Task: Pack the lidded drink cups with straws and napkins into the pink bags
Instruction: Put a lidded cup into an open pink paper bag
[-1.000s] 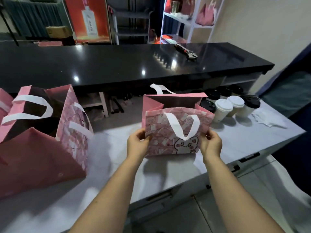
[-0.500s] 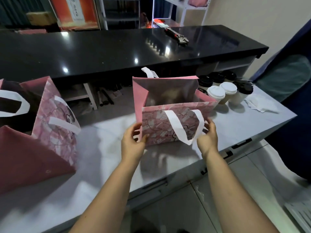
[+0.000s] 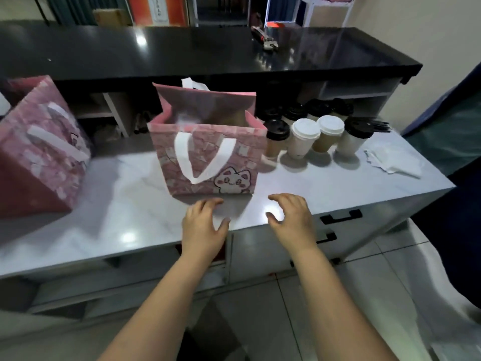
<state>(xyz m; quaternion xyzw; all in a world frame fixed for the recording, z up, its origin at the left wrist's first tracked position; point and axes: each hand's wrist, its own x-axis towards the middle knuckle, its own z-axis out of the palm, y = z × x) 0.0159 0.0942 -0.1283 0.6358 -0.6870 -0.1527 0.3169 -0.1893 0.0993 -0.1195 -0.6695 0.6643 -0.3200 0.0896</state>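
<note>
A person's view down over a pale bench (image 3: pixel 125 212), both bare forearms reaching in from the bottom.

A pink bag (image 3: pixel 208 155) printed with a cartoon cat stands upright in the middle of the bench. Its mouth is spread wide and square, and no cup can be seen inside. The near white handle hangs folded down the front face, which keeps it out of the opening. The bag looks set up this way so that cups can be lowered straight in from above.

The left hand (image 3: pixel 203 225) and the right hand (image 3: pixel 291 217) hover low over the front edge of the bench, just in front of the bag. The fingers of both are apart and loosely bent, and they hold nothing. The left fingertips are close to the bag's base, but motion blur hides whether they touch it. With both hands free, the next reach is probably to the cups.

The lidded cups (image 3: pixel 303 139) stand in two rows just to the right of the bag, toward the back edge. The front row has black, white, white and black lids, and the back row is all black. They are within easy reach of the right hand. A dark bundle that looks like straws (image 3: pixel 381 126) lies behind the cups, near the back right corner. White napkins (image 3: pixel 393 162) lie loose by the right edge.

A second pink bag (image 3: pixel 44 149) stands at the left end of the bench, also open. A glossy black counter (image 3: pixel 182 53) runs behind and above.
</note>
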